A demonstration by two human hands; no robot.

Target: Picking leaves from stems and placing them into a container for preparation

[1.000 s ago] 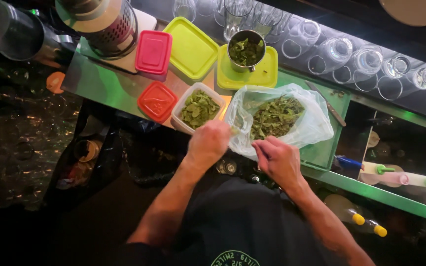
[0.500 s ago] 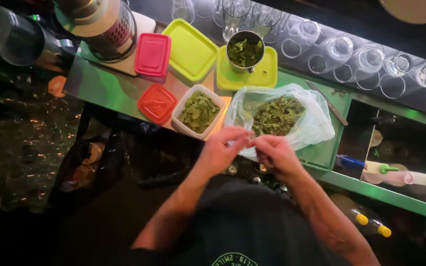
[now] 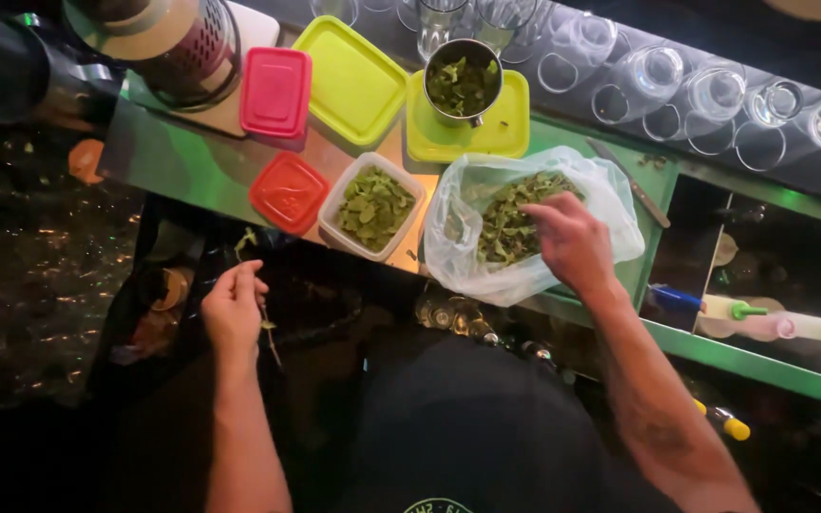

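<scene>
Bag point(image 3: 486, 266): green leaves; your right hand point(image 3: 572, 242) reaches in, grip unclear.
Tub point(image 3: 372, 205): picked leaves, at nine o'clock of bag.
Left hand point(image 3: 233, 306): pinches a bare stem point(image 3: 268, 337).

Views: one only, the head camera; no second view shares the scene.
Position: worn on the person's head, above the edge of the surface point(image 3: 192, 161).
Direction: looks almost straight down, past the person's own dark shirt at the bottom edge, and slightly forward over the surface.
Tilt: rolled, so the surface runs slanting from upper left to lower right.
Nearness: about arm's reach; both forearms cross the lower half of the frame.
Far edge: a row of glasses point(image 3: 715, 90) along the top.
Light: dim and coloured; left side dark.
</scene>
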